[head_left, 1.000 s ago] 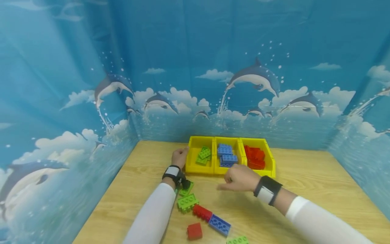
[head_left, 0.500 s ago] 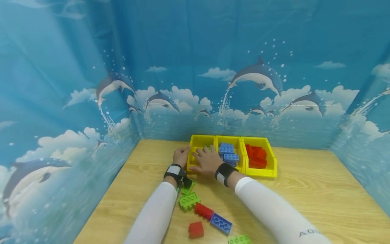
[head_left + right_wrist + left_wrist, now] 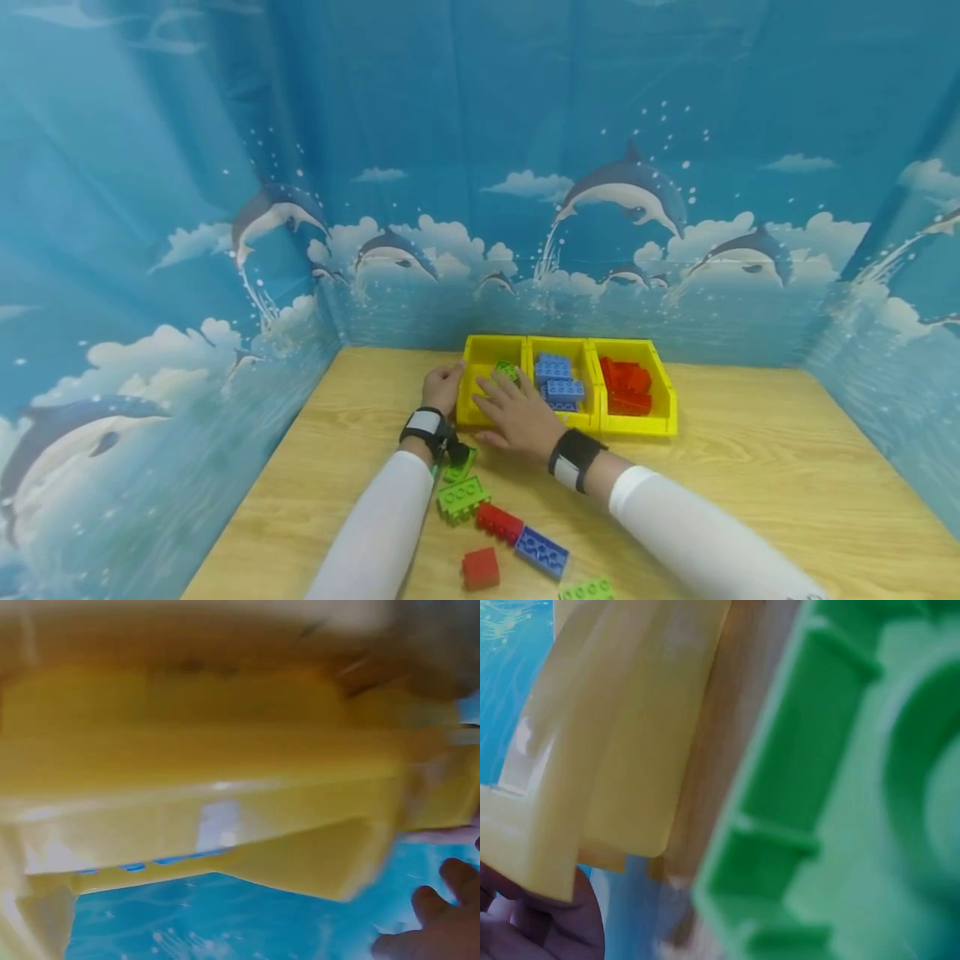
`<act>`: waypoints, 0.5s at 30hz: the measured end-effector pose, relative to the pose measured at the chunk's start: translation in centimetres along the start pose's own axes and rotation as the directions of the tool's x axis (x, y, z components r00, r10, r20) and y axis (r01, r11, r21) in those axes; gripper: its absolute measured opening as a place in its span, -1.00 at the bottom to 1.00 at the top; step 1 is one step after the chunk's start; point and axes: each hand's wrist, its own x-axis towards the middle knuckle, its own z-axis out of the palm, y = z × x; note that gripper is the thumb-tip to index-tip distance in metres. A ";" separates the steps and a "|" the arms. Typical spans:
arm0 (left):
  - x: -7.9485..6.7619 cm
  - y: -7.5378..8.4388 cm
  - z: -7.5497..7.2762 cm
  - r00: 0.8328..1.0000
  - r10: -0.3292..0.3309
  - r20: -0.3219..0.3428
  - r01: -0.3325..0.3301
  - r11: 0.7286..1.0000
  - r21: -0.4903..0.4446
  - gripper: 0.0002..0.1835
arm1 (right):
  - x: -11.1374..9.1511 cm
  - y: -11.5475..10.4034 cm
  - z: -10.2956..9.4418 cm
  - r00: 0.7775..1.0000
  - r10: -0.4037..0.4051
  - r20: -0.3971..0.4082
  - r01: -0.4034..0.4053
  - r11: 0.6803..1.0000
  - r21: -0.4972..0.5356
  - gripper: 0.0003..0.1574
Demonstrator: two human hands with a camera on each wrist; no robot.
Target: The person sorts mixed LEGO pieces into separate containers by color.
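Note:
My left hand (image 3: 442, 387) grips the left side of the leftmost yellow bin (image 3: 471, 367); in the left wrist view its curled fingers (image 3: 562, 930) meet the bin's corner. Over the front of that same bin my right hand (image 3: 521, 421) spreads its fingers, holding nothing visible. Green building bricks (image 3: 506, 369) lie inside, partly covered by the right hand. The middle bin holds blue bricks (image 3: 558, 387), and the right one red bricks (image 3: 628, 385). Close to the left wrist camera, a green brick (image 3: 780, 787) shows its hollow underside.
Loose bricks lie on the wooden table (image 3: 750, 450) in front of the bins: a green brick (image 3: 463, 498), a red brick (image 3: 499, 522) end to end with a blue brick (image 3: 542, 552), and a separate red brick (image 3: 480, 569). A dolphin-print curtain (image 3: 585, 300) stands behind.
My right hand has moved left from in front of the middle bin to the leftmost bin, its fingers spreading, then drawn slightly back toward me. My left hand has stayed at the bin's side.

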 end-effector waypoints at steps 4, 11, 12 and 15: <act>0.2 0.0 0.0 0.999 -0.041 0.010 0.041 0.999 -0.022 -0.55 | -3.6 -1.8 -2.4 0.999 -0.015 0.047 0.006 0.983 0.182 -0.16; 0.7 -0.1 0.2 0.998 -0.058 0.008 0.058 0.998 -0.032 -0.55 | -9.7 -4.0 -5.4 0.930 -0.031 0.366 -0.150 0.877 0.456 0.11; 0.8 -0.2 0.2 0.998 -0.059 0.008 0.059 0.998 -0.031 -0.54 | -10.3 -4.2 -5.6 0.919 -0.045 0.392 -0.163 0.861 0.481 0.10; 0.8 -0.3 0.2 0.997 -0.072 0.008 0.072 0.997 -0.026 -0.56 | -11.7 -4.7 -5.8 0.901 -0.078 0.428 -0.187 0.819 0.543 0.03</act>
